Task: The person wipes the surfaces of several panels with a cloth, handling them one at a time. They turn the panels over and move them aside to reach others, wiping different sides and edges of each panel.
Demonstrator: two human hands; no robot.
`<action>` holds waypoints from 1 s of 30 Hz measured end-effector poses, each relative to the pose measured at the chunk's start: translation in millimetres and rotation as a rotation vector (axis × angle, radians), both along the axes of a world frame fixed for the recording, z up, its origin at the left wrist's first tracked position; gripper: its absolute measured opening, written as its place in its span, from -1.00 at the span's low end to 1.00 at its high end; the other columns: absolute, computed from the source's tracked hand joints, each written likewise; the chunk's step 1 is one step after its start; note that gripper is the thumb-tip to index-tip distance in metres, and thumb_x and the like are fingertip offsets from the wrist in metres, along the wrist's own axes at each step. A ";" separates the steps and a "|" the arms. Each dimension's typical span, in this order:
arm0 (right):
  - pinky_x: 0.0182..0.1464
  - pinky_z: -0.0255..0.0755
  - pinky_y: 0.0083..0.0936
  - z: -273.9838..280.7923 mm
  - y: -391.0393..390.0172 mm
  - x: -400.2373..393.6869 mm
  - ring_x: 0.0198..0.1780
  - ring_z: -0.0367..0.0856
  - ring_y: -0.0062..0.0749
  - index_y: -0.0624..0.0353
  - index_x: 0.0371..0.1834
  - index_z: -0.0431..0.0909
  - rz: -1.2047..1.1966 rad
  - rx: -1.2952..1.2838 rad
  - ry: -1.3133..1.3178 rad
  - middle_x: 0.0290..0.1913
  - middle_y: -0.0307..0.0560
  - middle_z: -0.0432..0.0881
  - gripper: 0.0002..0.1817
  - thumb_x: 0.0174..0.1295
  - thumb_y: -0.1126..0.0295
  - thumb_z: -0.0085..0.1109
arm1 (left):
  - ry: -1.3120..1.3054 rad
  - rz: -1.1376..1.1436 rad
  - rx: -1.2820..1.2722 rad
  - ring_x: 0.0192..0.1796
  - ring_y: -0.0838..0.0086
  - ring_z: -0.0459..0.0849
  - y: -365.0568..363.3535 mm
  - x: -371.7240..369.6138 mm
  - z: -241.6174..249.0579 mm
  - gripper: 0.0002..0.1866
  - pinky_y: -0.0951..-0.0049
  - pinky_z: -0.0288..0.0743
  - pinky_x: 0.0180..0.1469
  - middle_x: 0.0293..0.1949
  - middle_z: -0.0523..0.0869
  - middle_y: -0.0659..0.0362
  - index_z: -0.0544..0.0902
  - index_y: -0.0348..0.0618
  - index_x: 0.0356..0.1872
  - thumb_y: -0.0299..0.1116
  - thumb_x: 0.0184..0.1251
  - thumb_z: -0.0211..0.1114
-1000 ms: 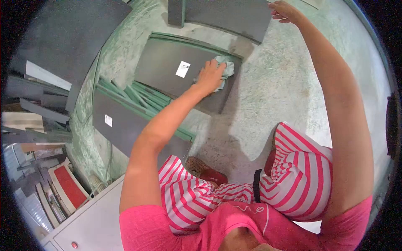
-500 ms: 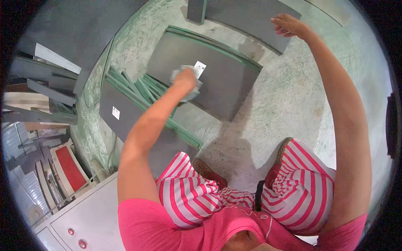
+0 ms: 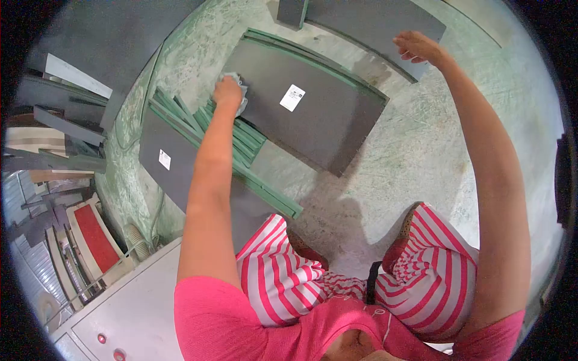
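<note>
My left hand is closed on a crumpled grey cloth, at the left edge of a dark grey panel. The cloth bunches out around my fingers, and part of it is hidden under them. A white label is stuck on this panel, which lies on other green-edged boards. Narrow green-edged strips lie beside it, just below my left hand. My right hand hangs in the air with loosely bent, parted fingers and nothing visible in it. Behind it is another dark panel.
A second labelled panel lies at the left, with green-edged strips along it. Dark offcuts are piled farther left. A white cabinet with red buttons stands at lower left, near a ribbed hose. Scuffed concrete floor shows on the right.
My left hand has moved left with the cloth, from beside the label to the panel's left edge, uncovering the label. My right hand stays raised at nearly the same place.
</note>
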State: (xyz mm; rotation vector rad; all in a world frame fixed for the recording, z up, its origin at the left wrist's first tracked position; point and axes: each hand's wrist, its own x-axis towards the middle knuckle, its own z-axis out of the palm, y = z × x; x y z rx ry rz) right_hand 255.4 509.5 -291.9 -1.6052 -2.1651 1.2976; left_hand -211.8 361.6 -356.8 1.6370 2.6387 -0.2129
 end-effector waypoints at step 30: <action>0.04 0.29 -0.25 -29.8 -64.7 -117.5 0.05 0.42 0.05 0.37 0.03 0.34 0.607 0.177 -0.364 -0.03 0.27 0.46 -0.45 0.13 0.11 0.03 | -1.710 0.979 -0.116 -0.04 0.27 0.50 -90.4 138.7 20.6 -0.69 -0.05 0.20 0.05 -0.15 0.60 0.21 0.58 0.10 -0.20 -0.02 0.13 0.05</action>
